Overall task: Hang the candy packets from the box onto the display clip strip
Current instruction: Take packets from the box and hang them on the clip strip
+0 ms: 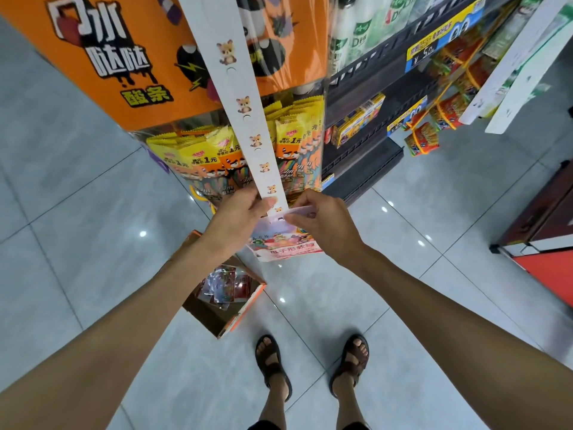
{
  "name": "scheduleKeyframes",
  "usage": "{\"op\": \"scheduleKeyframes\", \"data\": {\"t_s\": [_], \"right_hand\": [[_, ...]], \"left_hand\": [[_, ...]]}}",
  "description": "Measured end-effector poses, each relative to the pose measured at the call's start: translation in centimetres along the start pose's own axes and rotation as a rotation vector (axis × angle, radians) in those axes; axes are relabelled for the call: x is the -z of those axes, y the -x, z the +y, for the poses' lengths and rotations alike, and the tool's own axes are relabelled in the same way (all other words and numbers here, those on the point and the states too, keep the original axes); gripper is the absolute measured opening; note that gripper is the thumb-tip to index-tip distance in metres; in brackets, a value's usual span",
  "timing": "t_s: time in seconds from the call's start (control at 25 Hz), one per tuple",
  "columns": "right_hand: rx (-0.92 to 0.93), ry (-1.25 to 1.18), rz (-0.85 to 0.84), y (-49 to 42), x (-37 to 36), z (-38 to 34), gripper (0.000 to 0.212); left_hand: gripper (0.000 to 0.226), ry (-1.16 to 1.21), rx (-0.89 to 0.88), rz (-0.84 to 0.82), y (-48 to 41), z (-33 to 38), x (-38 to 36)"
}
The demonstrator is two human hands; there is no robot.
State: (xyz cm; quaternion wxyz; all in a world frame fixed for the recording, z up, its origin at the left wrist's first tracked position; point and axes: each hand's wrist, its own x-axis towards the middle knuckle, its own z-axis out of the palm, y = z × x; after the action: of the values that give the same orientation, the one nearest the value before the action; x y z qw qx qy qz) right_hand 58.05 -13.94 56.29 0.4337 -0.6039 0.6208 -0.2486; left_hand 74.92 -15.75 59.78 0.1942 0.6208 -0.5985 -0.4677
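Note:
A long white clip strip (pixel 238 97) printed with small animal figures hangs down the middle of the view. My left hand (pixel 238 221) pinches its lower end. My right hand (pixel 319 221) grips the top edge of a pink and white candy packet (pixel 283 246), which hangs right at the strip's bottom end. On the floor below my left forearm stands an open cardboard box (pixel 229 318) with several shiny packets inside.
An orange display stand (pixel 102 57) with yellow candy packs behind clear plastic rises right behind the strip. Black shelves (pixel 381 88) of goods run to the right. A red cabinet (pixel 548 252) stands at far right. My sandalled feet are on the grey tiled floor (pixel 403 290).

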Motion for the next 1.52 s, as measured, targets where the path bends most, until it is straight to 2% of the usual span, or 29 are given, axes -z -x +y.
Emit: {"op": "scheduleKeyframes", "data": {"t_s": [0.4, 0.72, 1.04, 1.24, 1.36, 1.52], "right_hand": [[-0.018, 0.068, 0.014, -0.3, -1.5, 1.8, 0.028], [-0.068, -0.018, -0.010, -1.3, -2.2, 2.3, 0.020], [0.048, 0.149, 0.066, -2.1, -1.9, 2.2, 0.023], [0.066, 0.203, 0.085, -2.2, -1.6, 2.4, 0.030], [-0.001, 0.220, 0.138, -1.5, -1.4, 2.1, 0.044], [-0.128, 0.154, 0.197, 1.3, -1.9, 0.5, 0.043]], "left_hand": [[0.031, -0.043, 0.007, 0.000, 0.0, -0.4, 0.5], [0.030, -0.131, -0.022, 0.017, 0.2, 0.1, 0.9], [0.033, -0.155, -0.077, 0.068, 0.3, 0.1, 1.0], [0.027, -0.157, -0.099, 0.081, 0.8, -0.3, 1.3], [0.030, -0.110, -0.082, 0.061, 1.2, -0.3, 1.9], [0.036, -0.130, -0.012, -0.026, 2.2, -0.3, 3.7]]}}
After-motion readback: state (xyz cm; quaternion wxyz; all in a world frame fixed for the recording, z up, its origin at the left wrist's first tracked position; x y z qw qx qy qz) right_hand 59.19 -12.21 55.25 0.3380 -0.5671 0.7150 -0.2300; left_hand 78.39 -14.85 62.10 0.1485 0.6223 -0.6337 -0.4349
